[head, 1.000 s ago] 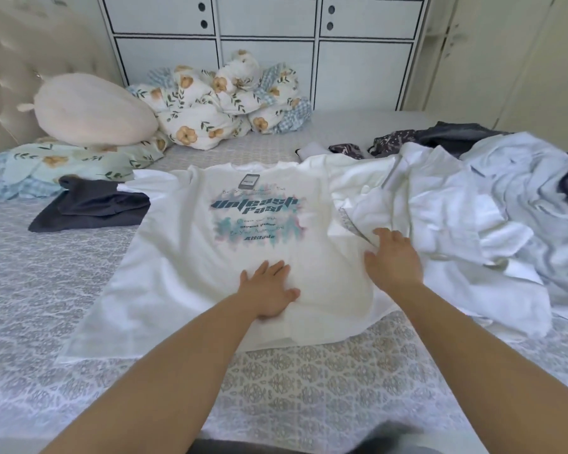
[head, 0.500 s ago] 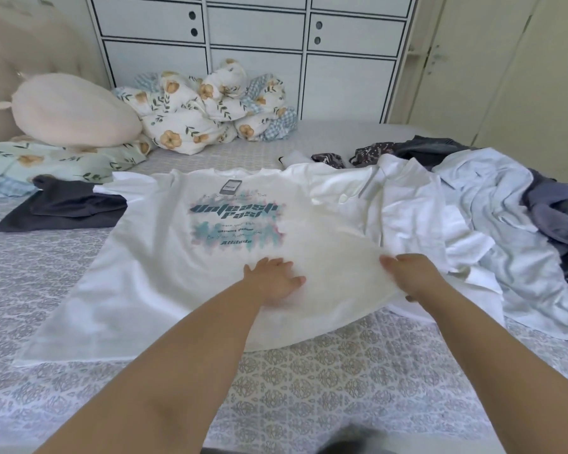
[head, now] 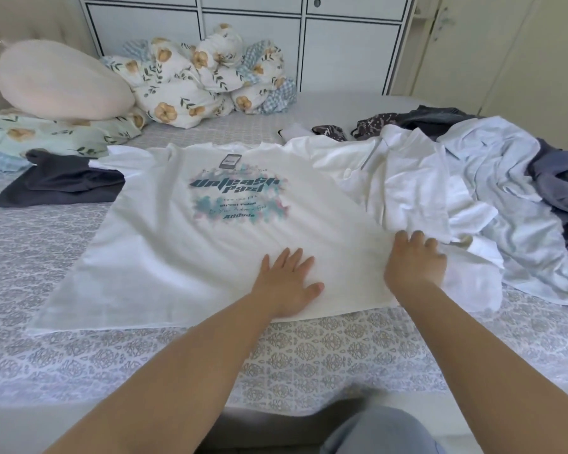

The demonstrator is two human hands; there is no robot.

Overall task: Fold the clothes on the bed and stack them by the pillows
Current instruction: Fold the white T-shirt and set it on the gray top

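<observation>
A white T-shirt [head: 184, 250] with a teal print lies spread flat on the bed, its collar towards the wardrobe. My left hand [head: 287, 283] presses flat on its lower middle, fingers straight. My right hand [head: 413, 260] rests on the shirt's right edge with its fingers bent over the cloth; a grip cannot be made out. A folded dark garment [head: 63, 185] sits at the left by the pillows [head: 56, 77]. A heap of unfolded clothes [head: 492, 198], white, pale blue and dark, fills the right side.
A bundled floral duvet [head: 207, 80] lies at the back of the bed against a white wardrobe [head: 341, 50]. The patterned grey bedsheet [head: 309, 355] runs to the near edge, where my knee in grey cloth [head: 381, 430] shows.
Both hands have slid over the shirt towards its lower right, the right hand from the shirt's middle right out to its edge. The camera has tilted slightly.
</observation>
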